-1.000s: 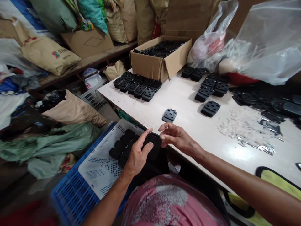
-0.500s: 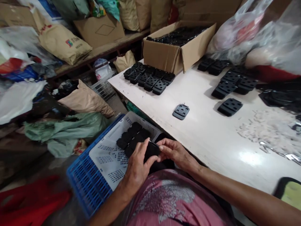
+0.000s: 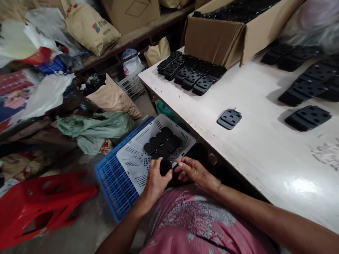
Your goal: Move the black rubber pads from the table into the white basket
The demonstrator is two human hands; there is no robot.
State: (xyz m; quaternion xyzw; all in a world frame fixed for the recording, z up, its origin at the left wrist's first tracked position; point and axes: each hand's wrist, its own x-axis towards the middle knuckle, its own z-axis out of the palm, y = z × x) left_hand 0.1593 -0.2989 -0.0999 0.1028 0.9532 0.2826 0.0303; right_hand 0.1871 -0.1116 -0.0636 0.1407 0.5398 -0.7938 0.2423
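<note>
In my left hand point(image 3: 155, 181) is a small black pad point(image 3: 165, 167), gripped between thumb and fingers over the near end of the white basket. My right hand point(image 3: 197, 173) is closed in a pinch at the pad's right edge, where a small pale bit shows; what exactly its fingers hold is too small to make out. Just beyond both hands, several black pads point(image 3: 162, 141) lie in rows inside the white perforated basket point(image 3: 132, 146). A single dark pad with holes point(image 3: 229, 119) lies on the white table point(image 3: 254, 151), to the right of the basket.
Under the white basket is a blue crate point(image 3: 112, 183). Stacked black pads point(image 3: 189, 79) stand by a cardboard box point(image 3: 209, 38) on the table, with more pads point(image 3: 308, 118) and small pale pieces point(image 3: 327, 153) at right. A red stool point(image 3: 53, 197) stands on the floor at left.
The camera view has shifted, so the table and basket appear moved and more of the red stool shows. Both hands stay together at the pad, which is now tilted differently.
</note>
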